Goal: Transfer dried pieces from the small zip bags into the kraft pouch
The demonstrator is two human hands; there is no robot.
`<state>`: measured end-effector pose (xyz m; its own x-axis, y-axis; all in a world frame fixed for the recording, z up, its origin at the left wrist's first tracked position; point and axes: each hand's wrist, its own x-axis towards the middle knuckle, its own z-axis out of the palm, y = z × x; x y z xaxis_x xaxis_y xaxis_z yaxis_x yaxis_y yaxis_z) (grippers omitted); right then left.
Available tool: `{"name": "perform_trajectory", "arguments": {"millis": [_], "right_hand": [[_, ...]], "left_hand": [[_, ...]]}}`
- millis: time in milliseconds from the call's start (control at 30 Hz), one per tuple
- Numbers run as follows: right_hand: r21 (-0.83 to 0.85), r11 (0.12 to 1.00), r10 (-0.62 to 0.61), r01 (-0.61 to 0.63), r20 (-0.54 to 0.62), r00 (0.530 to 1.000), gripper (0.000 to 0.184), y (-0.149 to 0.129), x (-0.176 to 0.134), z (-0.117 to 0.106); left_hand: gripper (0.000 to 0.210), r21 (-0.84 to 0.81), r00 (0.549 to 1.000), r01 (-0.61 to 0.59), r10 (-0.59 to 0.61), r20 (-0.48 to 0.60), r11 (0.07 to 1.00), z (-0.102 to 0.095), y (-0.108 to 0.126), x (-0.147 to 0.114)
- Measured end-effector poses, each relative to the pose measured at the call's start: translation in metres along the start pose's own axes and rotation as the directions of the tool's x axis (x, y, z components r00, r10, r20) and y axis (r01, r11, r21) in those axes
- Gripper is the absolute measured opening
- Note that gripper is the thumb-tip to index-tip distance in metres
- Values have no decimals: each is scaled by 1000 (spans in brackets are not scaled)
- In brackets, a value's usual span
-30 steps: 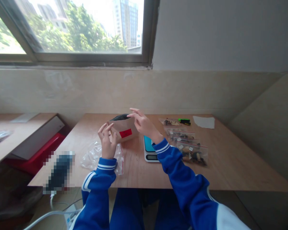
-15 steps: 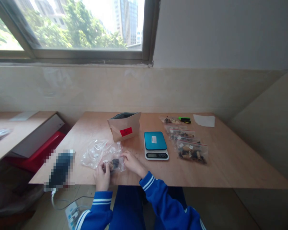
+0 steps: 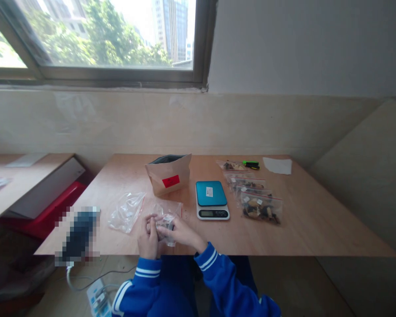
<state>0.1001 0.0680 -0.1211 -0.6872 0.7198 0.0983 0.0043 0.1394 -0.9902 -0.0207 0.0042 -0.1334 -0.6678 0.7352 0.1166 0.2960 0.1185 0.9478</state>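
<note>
Near the table's front edge, a clear zip bag with dark and pale dried pieces inside is gripped from both sides. My left hand has its fingers curled round the bag's left side. On the right side, my right hand closes its thumb and fingers on the plastic. Fingers hide part of the contents. To the left lie empty clear plastic bags. Behind the hands stands an open brown paper pouch with a red label. A kitchen scale with a blue top is just to the right.
Several filled zip bags overlap in a row right of the scale. Beyond them are a green-and-black cutter and a white paper sheet. A blurred-out dark device with a cable lies at the left edge.
Both hands have drawn together around the filled bag, which has shifted right, away from the empty bags. My right hand has gone from pinching its edge to grasping its side.
</note>
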Motion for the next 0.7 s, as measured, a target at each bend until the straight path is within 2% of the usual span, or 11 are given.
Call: {"name": "perform_trajectory", "arguments": {"millis": [133,233,367,533,600,700], "right_hand": [[96,994,45,-46,14,999,39,9,-5,5],[223,971,88,-90,18,996,47,14,-7,11],[434,883,169,-178,60,984,55,11,-9,16],[563,801,257,-205,-13,966,51,3,-11,10],[597,780,278,-189,-59,959,46,-1,-12,4],[669,723,308,-172,-90,947,42,-6,-14,-3]], "left_hand": [[33,-6,999,-23,23,-27,1000,2,10,1],[34,-32,999,-30,29,-22,999,3,15,1],[38,-90,1000,-6,5,-14,996,4,22,-2],[46,-155,997,58,-51,53,986,-2,30,1],[51,-203,984,153,-129,126,967,-8,34,5],[62,-296,901,379,-278,332,877,-20,41,9]]}}
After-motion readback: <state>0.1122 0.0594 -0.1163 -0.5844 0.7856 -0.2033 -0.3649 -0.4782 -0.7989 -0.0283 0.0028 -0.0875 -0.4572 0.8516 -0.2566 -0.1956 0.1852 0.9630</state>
